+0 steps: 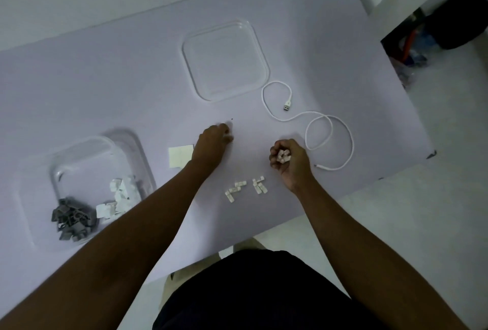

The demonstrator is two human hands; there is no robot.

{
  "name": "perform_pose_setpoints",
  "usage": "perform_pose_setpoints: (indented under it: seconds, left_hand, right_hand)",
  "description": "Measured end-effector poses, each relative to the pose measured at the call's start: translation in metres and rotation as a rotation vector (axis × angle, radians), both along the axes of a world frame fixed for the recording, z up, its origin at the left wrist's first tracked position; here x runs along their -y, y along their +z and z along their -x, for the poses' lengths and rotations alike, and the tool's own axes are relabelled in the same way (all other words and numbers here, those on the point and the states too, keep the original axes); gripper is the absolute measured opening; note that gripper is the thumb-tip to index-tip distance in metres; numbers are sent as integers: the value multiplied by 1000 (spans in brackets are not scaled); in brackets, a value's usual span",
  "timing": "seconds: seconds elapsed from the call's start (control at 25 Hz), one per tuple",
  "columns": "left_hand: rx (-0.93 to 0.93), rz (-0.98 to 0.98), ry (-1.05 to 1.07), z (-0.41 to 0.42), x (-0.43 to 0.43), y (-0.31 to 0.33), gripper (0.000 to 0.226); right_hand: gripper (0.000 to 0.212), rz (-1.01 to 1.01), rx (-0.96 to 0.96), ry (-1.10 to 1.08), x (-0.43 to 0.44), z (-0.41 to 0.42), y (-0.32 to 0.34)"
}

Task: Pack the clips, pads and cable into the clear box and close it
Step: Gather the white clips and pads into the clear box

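The clear box [79, 152] stands at the left of the table, holding grey clips [74, 221] and white pads [118, 197]. Its clear lid [224, 60] lies flat at the table's far middle. A white USB cable [327, 129] lies looped at the right. Several white clips [245, 188] lie loose near the front edge. My right hand [287, 160] is curled around a bunch of white clips [283, 156]. My left hand [214, 142] rests fingers-down on the table beside a white pad sheet [179, 156]; whether it holds anything is hidden.
The lilac table [132, 78] ends at a front edge close to my body and at a right edge past the cable. A dark bag [459, 20] and clutter sit on the floor at the far right.
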State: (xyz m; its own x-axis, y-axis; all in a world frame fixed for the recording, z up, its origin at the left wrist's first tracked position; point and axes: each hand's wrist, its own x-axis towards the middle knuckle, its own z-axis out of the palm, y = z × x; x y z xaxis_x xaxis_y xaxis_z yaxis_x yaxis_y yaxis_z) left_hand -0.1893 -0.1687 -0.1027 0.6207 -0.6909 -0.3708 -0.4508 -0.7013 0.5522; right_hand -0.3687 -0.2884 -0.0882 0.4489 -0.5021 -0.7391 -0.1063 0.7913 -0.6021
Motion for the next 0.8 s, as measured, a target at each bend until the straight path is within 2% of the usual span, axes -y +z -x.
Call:
perform_pose_setpoints:
  seconds: [0.08,0.16,0.24,0.36,0.48,0.68,0.8]
  left_hand:
    - [-26,-10,-2,1,-1,-4,20]
    - [-71,-5,12,4,-3,-5,24]
    - [-119,25,23,8,-7,0,28]
    - [-154,89,-49,15,-18,8,26]
    - [-173,93,-29,20,-28,15,26]
    - [-426,98,109,29,-42,24,24]
    - [-395,98,83,35,-53,22,27]
  right_hand:
    - [33,236,-209,104,-15,16,-7]
    - [37,561,-384,293,-33,34,-20]
    - [33,811,-472,480,-54,49,-26]
    - [49,888,-504,655,-79,58,-26]
    - [63,954,-545,692,-89,50,-29]
    - [41,1327,-695,835,-94,43,-42]
    - [31,1518,-675,869,-92,45,-49]
